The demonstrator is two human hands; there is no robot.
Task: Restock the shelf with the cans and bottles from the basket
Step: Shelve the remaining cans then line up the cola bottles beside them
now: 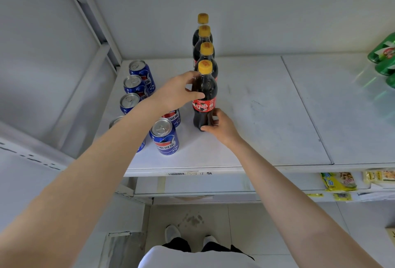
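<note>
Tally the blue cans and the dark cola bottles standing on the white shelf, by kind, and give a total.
Blue aluminium drink cans: 6 (two partly hidden)
Dark plastic cola bottles with yellow caps: 4
Total: 10

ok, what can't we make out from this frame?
Head view only.
- Basket: out of frame.
- Leftmost can and middle can: mostly behind the left arm.
- Rear cola bottles: labels blocked by front bottle.
- Green bottles: cut by right edge, blurred.
- Shelf-edge label: too small to read.

Bright, even light; edges perhaps warped.
</note>
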